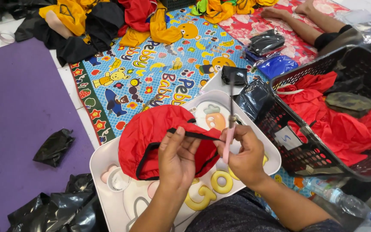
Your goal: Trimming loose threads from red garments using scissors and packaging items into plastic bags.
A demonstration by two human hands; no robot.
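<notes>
The black basket crowds the right hand; the purple mat lies open beyond the left hand.

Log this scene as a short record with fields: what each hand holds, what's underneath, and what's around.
left hand: pinches the black strap of a red cloth piece
right hand: grips a pink-handled tool, its thin metal tip pointing up by the strap
surface under hands: white tray with cartoon print, across the lap
right side: black basket holding red cloth
left side: crumpled black plastic bags on a purple mat
beyond: colourful cartoon mat, pile of yellow, red and black garments
lower right: clear plastic bottle
</notes>
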